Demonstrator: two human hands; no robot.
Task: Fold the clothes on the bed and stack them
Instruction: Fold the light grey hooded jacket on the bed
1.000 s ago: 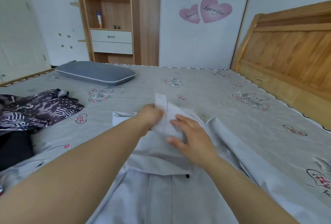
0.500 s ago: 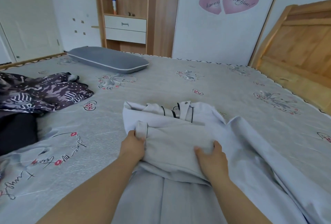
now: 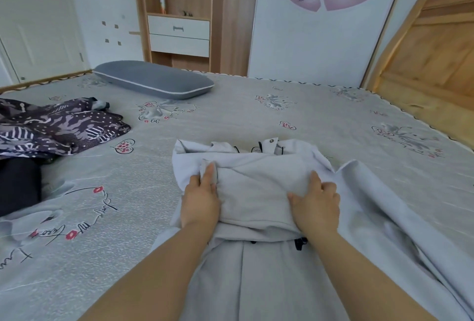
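A pale grey garment (image 3: pixel 259 187) lies on the bed (image 3: pixel 256 117) in front of me, its collar end with dark trim and a snap pointing away. A folded panel lies across its upper part. My left hand (image 3: pixel 201 201) rests on the panel's left edge with fingers straight, the fingertips touching a small fold. At the panel's right side my right hand (image 3: pixel 316 202) presses flat, fingers spread. More of the grey cloth trails off to the lower right (image 3: pixel 400 230).
A dark patterned garment (image 3: pixel 61 125) and a black one (image 3: pixel 18 184) lie at the left of the bed. A grey pillow (image 3: pixel 154 80) sits at the far side. The wooden headboard (image 3: pixel 423 64) stands at the right, a shelf unit (image 3: pixel 179 12) behind.
Both hands drew back from the collar area toward me and laid the panel across the garment. They held its edges half a second ago and now lie flat on it.
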